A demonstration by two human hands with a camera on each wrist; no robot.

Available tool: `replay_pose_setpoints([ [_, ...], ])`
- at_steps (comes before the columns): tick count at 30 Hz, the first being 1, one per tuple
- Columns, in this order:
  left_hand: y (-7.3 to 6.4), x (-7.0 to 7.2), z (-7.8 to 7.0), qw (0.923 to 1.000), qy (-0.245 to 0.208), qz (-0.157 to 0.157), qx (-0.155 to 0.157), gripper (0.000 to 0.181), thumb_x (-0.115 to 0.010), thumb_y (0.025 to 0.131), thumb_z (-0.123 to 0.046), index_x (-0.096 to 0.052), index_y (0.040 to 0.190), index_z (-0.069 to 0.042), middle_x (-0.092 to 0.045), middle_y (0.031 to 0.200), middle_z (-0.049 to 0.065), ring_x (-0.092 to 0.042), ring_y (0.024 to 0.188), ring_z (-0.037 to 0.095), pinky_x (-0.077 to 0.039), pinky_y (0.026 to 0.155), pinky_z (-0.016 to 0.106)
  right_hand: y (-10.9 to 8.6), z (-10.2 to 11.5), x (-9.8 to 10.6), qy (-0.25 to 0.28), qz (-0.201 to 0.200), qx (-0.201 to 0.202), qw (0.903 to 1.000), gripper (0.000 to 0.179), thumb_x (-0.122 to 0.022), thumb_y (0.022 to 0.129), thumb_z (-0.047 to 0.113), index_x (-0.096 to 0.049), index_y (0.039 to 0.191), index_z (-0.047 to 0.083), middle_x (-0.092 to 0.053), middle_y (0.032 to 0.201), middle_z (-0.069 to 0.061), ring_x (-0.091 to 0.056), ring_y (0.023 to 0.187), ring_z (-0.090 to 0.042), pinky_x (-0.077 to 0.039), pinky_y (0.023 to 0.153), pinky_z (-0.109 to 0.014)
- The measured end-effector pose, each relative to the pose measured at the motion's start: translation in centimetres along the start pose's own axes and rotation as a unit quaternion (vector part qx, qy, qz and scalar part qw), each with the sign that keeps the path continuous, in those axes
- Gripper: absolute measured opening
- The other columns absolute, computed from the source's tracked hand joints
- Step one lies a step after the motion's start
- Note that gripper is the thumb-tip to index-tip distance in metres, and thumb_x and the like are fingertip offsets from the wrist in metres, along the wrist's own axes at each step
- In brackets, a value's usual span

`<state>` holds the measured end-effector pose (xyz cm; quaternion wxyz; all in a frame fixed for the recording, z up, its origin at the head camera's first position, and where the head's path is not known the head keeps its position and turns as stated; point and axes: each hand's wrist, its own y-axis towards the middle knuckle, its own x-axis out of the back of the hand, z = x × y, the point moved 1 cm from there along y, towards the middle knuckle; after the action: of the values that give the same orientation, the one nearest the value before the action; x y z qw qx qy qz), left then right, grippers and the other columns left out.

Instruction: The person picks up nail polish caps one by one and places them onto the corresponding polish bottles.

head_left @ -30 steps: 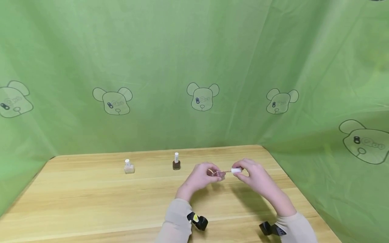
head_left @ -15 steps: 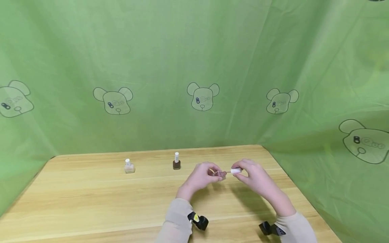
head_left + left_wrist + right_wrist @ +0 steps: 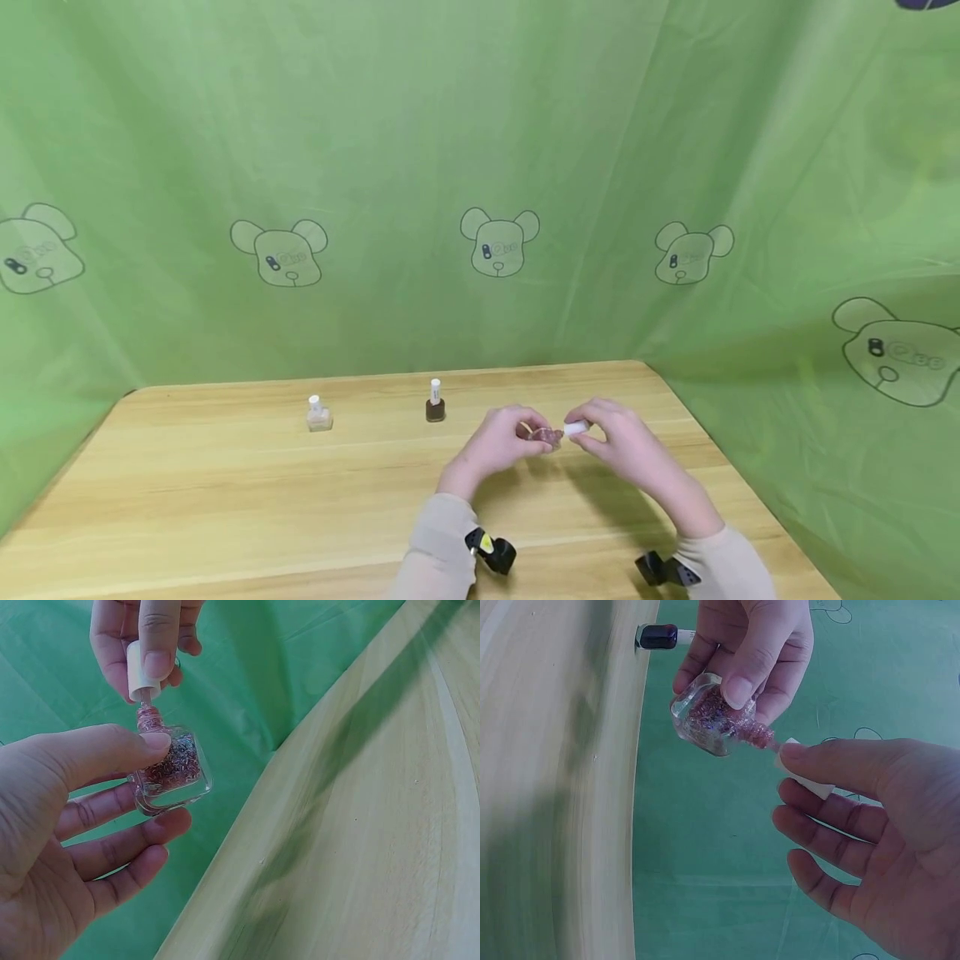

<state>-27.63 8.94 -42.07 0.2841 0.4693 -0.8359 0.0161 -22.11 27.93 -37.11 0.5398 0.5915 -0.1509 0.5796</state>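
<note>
My left hand (image 3: 501,440) pinches a small clear nail polish bottle (image 3: 180,769) filled with pink and dark glitter, between thumb and fingers. The bottle is tilted, its neck toward the right hand. My right hand (image 3: 618,437) pinches the white cap (image 3: 807,771) between thumb and index finger. In the left wrist view the cap stands just off the threaded neck (image 3: 149,717), and a short piece of the brush stem shows between them. The rest of the brush is inside the bottle. Both hands are above the table's right half.
A dark nail polish bottle (image 3: 435,409) with a white cap stands upright toward the back of the wooden table (image 3: 247,492). Left of it stands a pale, clear one (image 3: 319,418). Green curtain (image 3: 390,317) hangs behind and beside the table.
My right hand has moved left toward the bottle, bringing the cap closer to the neck. Less of the brush stem shows now. The left hand has barely moved.
</note>
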Motion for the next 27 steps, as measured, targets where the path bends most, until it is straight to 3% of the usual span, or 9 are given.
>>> replay_pose_setpoints([
  [12, -0.11, 0.02, -0.4, 0.9998, -0.008, 0.009, -0.013, 0.021, -0.076, 0.083, -0.019, -0.072, 0.102, -0.013, -0.07, 0.096, 0.0, -0.064, 0.077, 0.004, -0.052, 0.069, 0.016, 0.03, 0.12, -0.47, 0.005, 0.012, 0.004, 0.9999, 0.018, -0.078, 0.078, 0.005, -0.071, 0.093, 0.011, -0.071, 0.091, 0.002, -0.066, 0.086, -0.017, -0.058, 0.078, -0.038],
  [19, -0.05, 0.02, -0.59, 0.9994, 0.011, 0.008, -0.032, 0.021, -0.076, 0.083, -0.019, -0.073, 0.103, -0.013, -0.07, 0.095, 0.001, -0.061, 0.074, 0.001, -0.052, 0.067, 0.015, 0.07, 0.06, -0.78, 0.003, 0.02, 0.014, 0.9997, 0.018, -0.077, 0.078, 0.005, -0.072, 0.094, 0.011, -0.071, 0.091, 0.002, -0.066, 0.085, -0.017, -0.058, 0.079, -0.037],
  [27, -0.28, 0.02, -0.59, 0.9996, -0.004, 0.009, -0.026, 0.023, -0.076, 0.084, -0.02, -0.073, 0.106, -0.012, -0.07, 0.101, 0.002, -0.059, 0.077, 0.0, -0.051, 0.067, 0.015, 0.0, -0.04, -0.88, 0.013, 0.014, 0.02, 0.9996, 0.019, -0.078, 0.077, 0.004, -0.072, 0.093, 0.012, -0.07, 0.09, 0.002, -0.066, 0.085, -0.016, -0.058, 0.078, -0.035],
])
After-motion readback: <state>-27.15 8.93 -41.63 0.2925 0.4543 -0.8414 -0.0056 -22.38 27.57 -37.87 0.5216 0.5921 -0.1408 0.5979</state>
